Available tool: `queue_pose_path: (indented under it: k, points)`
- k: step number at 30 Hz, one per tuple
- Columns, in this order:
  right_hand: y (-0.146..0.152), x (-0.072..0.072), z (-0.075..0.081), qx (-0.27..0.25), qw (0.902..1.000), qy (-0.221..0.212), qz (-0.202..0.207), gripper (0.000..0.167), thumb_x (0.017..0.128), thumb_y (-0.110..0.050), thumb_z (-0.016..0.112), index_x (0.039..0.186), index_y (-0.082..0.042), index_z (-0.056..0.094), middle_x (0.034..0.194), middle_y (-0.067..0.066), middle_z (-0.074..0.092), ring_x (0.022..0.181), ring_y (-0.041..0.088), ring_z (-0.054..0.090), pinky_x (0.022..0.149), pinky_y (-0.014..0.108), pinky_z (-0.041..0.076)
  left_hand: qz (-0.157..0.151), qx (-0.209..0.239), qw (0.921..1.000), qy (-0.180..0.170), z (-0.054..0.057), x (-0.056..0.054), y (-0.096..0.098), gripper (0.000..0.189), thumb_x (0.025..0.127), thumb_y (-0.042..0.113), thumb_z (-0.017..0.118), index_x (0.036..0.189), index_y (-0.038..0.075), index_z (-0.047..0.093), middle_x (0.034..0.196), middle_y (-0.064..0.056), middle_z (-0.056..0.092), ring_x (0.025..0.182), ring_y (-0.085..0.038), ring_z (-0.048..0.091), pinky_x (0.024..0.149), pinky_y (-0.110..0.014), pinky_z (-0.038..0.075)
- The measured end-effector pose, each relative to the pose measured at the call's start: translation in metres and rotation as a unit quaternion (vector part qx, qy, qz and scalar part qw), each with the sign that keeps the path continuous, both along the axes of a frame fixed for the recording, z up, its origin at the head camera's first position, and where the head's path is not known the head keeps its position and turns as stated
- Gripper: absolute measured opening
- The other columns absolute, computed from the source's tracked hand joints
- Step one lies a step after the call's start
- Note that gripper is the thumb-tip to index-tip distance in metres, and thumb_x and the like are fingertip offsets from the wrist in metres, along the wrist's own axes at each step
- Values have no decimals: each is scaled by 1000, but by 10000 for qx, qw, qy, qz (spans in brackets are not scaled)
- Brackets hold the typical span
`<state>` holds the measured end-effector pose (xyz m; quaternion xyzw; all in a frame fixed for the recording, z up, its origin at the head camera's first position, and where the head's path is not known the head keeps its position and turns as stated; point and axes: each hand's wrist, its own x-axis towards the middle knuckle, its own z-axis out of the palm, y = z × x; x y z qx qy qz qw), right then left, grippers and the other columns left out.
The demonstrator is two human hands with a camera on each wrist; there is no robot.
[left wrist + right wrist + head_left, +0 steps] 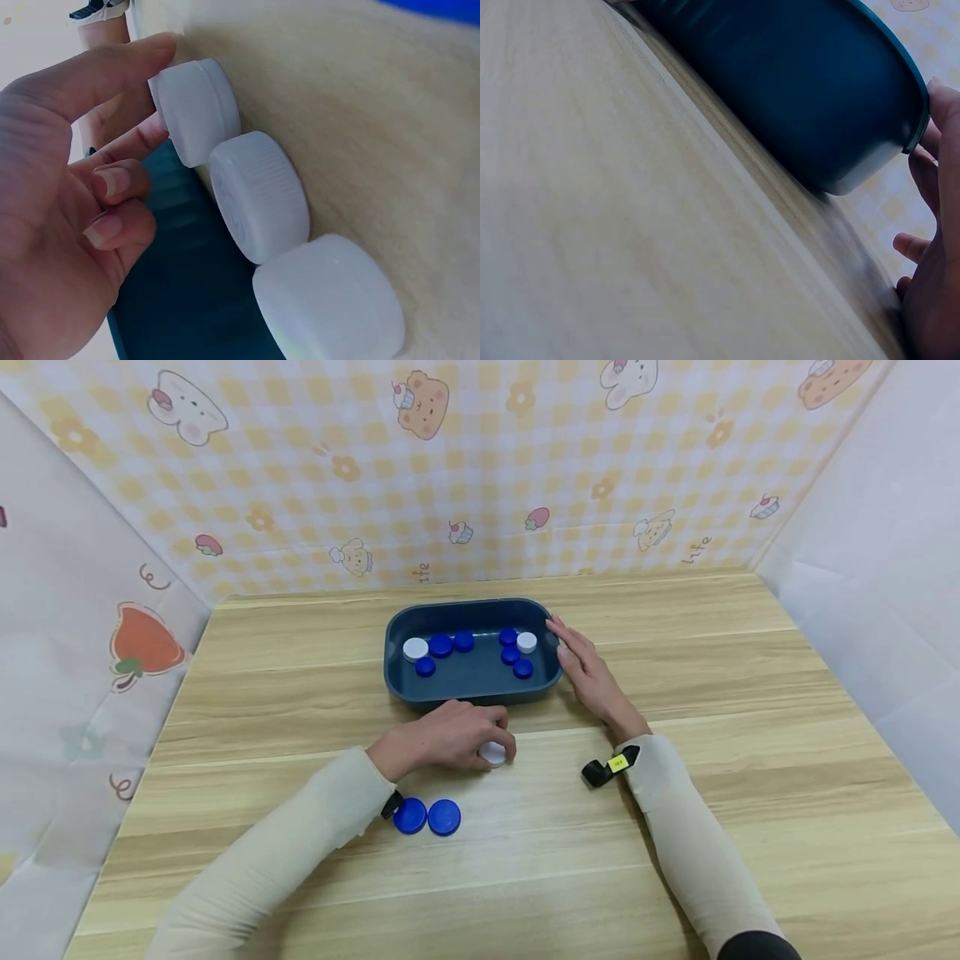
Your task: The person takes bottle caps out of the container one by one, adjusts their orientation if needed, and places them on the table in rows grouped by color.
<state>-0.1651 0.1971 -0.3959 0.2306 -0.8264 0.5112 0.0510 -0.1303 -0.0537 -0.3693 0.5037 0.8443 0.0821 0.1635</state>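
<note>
My left hand [456,735] is in front of the dark teal tray [474,672]. Its thumb and a finger pinch a white bottle cap [492,754] at the table surface. In the left wrist view, this gripped cap [195,112] ends a row with two more white caps, a middle one [261,196] and a near one [330,300]; the hand hides these two in the head view. My right hand [596,685] touches the tray's right end with extended fingers. Several blue and white caps lie inside the tray in a left and a right group.
Two blue caps [444,817] lie side by side on the wood-grain table [540,860], close to the left wrist. A checked, cartoon-printed cloth [480,468] hangs behind the table. Pale sheets [862,577] stand at both sides.
</note>
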Motion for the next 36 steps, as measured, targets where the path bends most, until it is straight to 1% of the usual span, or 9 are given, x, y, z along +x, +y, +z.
queue_pose_path:
  k: [4, 12, 16, 18, 22, 25, 29, 33, 36]
  points:
    - [0, 0, 0, 5, 10000, -19, -15, 42, 102, -5, 38, 144, 1, 39, 153, 17, 26, 140, 34, 18, 111, 52, 12, -3, -14, 10000, 24, -2, -1, 0, 26, 84, 27, 74, 109, 32, 69, 112, 2, 54, 81, -15, 51, 70, -26, 43]
    - [-1, 0, -2, -35, 10000, 17, 19, 41, 102, -3, 37, 143, 3, 39, 152, 19, 26, 140, 35, 18, 110, 53, 13, 39, 21, 9999, -117, -2, -1, -1, 30, 83, 28, 75, 112, 33, 68, 113, 3, 53, 81, -14, 50, 71, -26, 42]
    - [-1, 0, -1, -3, 10000, -26, -19, 42, 102, -4, 38, 143, 2, 39, 153, 19, 26, 140, 34, 18, 110, 53, 13, 2, 94, 9998, -150, -2, -1, -2, 33, 83, 30, 76, 114, 35, 67, 115, 4, 52, 81, -14, 51, 71, -26, 43]
    - [-1, 1, -1, -12, 10000, -45, -23, 42, 102, -5, 38, 143, 2, 38, 153, 19, 25, 140, 35, 18, 110, 54, 12, -8, 151, 9997, -173, 1, -2, -1, 33, 83, 30, 75, 115, 34, 66, 116, 4, 52, 82, -13, 51, 71, -26, 43]
    - [-1, 1, 0, -27, 10000, -60, -5, 42, 102, -6, 38, 143, 3, 38, 153, 19, 25, 140, 36, 17, 110, 54, 12, -25, 428, 9991, -68, 11, -5, -2, 31, 85, 31, 73, 115, 32, 66, 115, 6, 52, 80, -11, 50, 69, -25, 43]
    - [0, 0, -1, -25, 10000, -59, -3, 42, 102, -6, 38, 143, 2, 38, 153, 19, 25, 140, 38, 18, 110, 54, 13, -79, 806, 9967, 62, 22, -9, -1, 29, 86, 30, 73, 114, 28, 68, 112, 7, 52, 77, -11, 49, 66, -25, 43]
    - [1, 0, -1, -34, 10000, -54, -31, 42, 102, -5, 38, 143, 1, 39, 153, 18, 26, 140, 36, 18, 110, 55, 13, -60, 1177, 9928, 208, 38, -19, 2, 26, 88, 31, 71, 113, 26, 68, 112, 6, 53, 83, -14, 53, 70, -24, 44]
    - [1, -1, -2, -17, 10000, -36, 11, 42, 102, -6, 38, 144, 2, 38, 153, 19, 25, 140, 36, 18, 110, 55, 13, 131, 1128, 9932, 243, 50, -30, 5, 27, 88, 33, 70, 114, 25, 68, 116, 3, 53, 92, -16, 56, 77, -27, 47]
    - [2, -2, -2, -22, 10000, -48, 34, 42, 103, -7, 38, 144, 1, 37, 153, 18, 25, 140, 35, 18, 110, 55, 13, 315, 1010, 9942, 184, 54, -40, 10, 28, 88, 33, 70, 114, 24, 68, 116, 2, 54, 96, -18, 56, 80, -30, 48]
